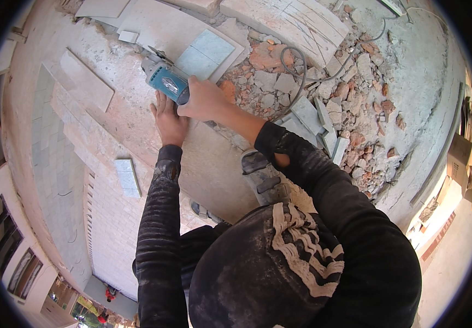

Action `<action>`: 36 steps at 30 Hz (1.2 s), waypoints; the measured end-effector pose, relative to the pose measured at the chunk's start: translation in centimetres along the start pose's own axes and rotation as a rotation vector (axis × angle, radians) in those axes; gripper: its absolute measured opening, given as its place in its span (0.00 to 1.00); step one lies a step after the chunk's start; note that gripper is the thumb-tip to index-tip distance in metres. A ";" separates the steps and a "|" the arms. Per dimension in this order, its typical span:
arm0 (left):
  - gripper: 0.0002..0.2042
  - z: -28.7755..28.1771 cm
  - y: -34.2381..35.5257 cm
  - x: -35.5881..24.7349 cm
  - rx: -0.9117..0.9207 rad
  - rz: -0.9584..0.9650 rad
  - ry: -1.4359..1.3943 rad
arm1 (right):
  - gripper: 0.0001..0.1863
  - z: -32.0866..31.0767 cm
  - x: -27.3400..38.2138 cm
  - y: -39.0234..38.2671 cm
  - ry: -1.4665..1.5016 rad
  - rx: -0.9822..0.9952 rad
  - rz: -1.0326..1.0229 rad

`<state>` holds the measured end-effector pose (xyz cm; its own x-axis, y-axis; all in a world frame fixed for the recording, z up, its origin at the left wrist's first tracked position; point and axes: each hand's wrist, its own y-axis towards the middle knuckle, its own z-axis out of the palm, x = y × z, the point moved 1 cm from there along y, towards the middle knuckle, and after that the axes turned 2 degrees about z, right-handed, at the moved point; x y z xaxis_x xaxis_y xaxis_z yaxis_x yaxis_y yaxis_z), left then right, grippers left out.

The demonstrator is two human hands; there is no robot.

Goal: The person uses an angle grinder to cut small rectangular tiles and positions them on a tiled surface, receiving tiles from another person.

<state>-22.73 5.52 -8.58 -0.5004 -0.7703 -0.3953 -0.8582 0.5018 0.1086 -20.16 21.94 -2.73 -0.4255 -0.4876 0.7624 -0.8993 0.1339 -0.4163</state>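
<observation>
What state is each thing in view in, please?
Grinder: gripped by the right hand; whether it is running, I cannot tell.
Left hand: fingers extended, close by the grinder.
Cable: loosely curved.
Rubble: broken, scattered.
Blue tile: lying flat.
Tile pieces: jumbled, overlapping.
Sleeves: dusty.

Teal-and-silver grinder (165,81), pale blue tile (212,46), black sleeves (158,218)

The right hand (204,101) grips a teal angle grinder (166,82); the left hand (170,121) is just beside it, near broken rubble (266,82).
</observation>
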 end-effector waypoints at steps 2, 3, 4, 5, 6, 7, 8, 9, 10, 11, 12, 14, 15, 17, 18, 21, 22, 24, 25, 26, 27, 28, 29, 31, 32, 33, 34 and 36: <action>0.24 0.0 0.0 0.0 -0.003 0.004 0.004 | 0.35 0.1 0.0 0.0 -0.009 -0.006 -0.004; 0.24 0.0 0.0 0.0 -0.004 0.006 0.007 | 0.35 0.1 -0.1 0.0 -0.004 -0.009 -0.006; 0.24 0.0 0.0 0.0 -0.004 0.005 0.006 | 0.35 0.1 -0.1 0.0 0.000 -0.012 -0.008; 0.24 0.0 0.0 -0.1 -0.003 0.003 0.006 | 0.35 0.1 -0.1 0.0 0.005 -0.014 -0.010; 0.24 -0.1 0.0 -0.2 -0.002 0.001 0.006 | 0.34 0.1 -0.1 0.0 0.006 -0.016 -0.013; 0.24 -0.1 0.0 -0.2 -0.005 0.000 0.001 | 0.34 0.2 -0.1 0.0 0.006 -0.019 -0.016; 0.24 -0.1 0.0 -0.2 -0.007 -0.001 -0.004 | 0.34 0.2 -0.1 0.1 0.007 -0.021 -0.019; 0.24 -0.2 0.0 -0.2 -0.010 -0.002 -0.009 | 0.34 0.3 -0.1 0.1 0.007 -0.019 -0.020; 0.24 -0.1 0.0 -0.2 -0.006 -0.001 -0.003 | 0.34 0.2 -0.1 0.1 0.007 -0.018 -0.020; 0.24 0.0 0.1 -0.1 -0.002 0.000 0.003 | 0.33 0.2 -0.2 0.1 0.006 -0.017 -0.020; 0.24 0.1 0.1 -0.1 0.001 0.001 0.009 | 0.34 0.2 -0.2 0.1 0.002 -0.021 -0.019; 0.24 0.0 0.0 -0.1 -0.001 0.002 0.008 | 0.34 0.3 -0.2 0.1 -0.002 -0.024 -0.019; 0.24 -0.1 0.0 -0.2 -0.002 0.003 0.007 | 0.34 0.4 -0.2 0.2 -0.002 -0.021 -0.018; 0.24 -0.1 0.0 -0.1 0.005 -0.001 0.017 | 0.34 0.3 -0.2 0.1 -0.003 -0.016 -0.019; 0.24 -0.1 0.0 -0.1 0.009 -0.003 0.022 | 0.34 0.3 -0.1 0.1 -0.002 -0.015 -0.021; 0.24 -0.1 0.0 -0.2 0.000 -0.005 0.017 | 0.35 0.3 -0.1 0.1 -0.004 -0.019 -0.023; 0.24 -0.1 0.0 -0.2 0.002 -0.005 0.018 | 0.35 0.3 -0.2 0.2 -0.007 -0.023 -0.024; 0.24 0.0 0.1 -0.2 0.005 -0.004 0.018 | 0.35 0.4 -0.3 0.2 -0.008 -0.023 -0.023; 0.24 0.0 0.1 -0.2 0.003 -0.005 0.020 | 0.35 0.4 -0.3 0.3 -0.006 -0.017 -0.021; 0.24 0.0 0.0 -0.1 0.002 -0.007 0.022 | 0.35 0.4 -0.2 0.3 -0.004 -0.012 -0.019; 0.24 0.0 0.0 -0.1 0.000 -0.009 0.023 | 0.35 0.4 -0.2 0.2 -0.002 -0.017 -0.025; 0.24 0.0 0.0 -0.1 0.000 -0.008 0.023 | 0.35 0.4 -0.3 0.2 -0.001 -0.022 -0.030; 0.24 0.0 0.0 -0.2 -0.001 -0.007 0.022 | 0.34 0.4 -0.3 0.2 0.000 -0.028 -0.034; 0.24 0.0 0.0 -0.2 0.002 -0.005 0.025 | 0.34 0.4 -0.3 0.2 0.004 -0.026 -0.031; 0.24 0.0 0.0 -0.2 0.005 -0.005 0.029 | 0.34 0.3 -0.3 0.1 0.005 -0.025 -0.029; 0.24 0.0 0.0 -0.2 0.008 -0.004 0.032 | 0.34 0.3 -0.3 0.1 0.006 -0.026 -0.031; 0.24 0.0 0.0 -0.2 0.006 -0.003 0.033 | 0.34 0.3 -0.3 0.1 0.007 -0.027 -0.033; 0.24 0.1 -0.1 0.0 0.001 -0.001 0.035 | 0.34 0.3 -0.2 0.0 0.007 -0.026 -0.033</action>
<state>-22.64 5.55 -8.63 -0.5034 -0.7838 -0.3636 -0.8585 0.5014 0.1075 -20.07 21.83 -3.07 -0.3963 -0.4859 0.7790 -0.9151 0.1399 -0.3782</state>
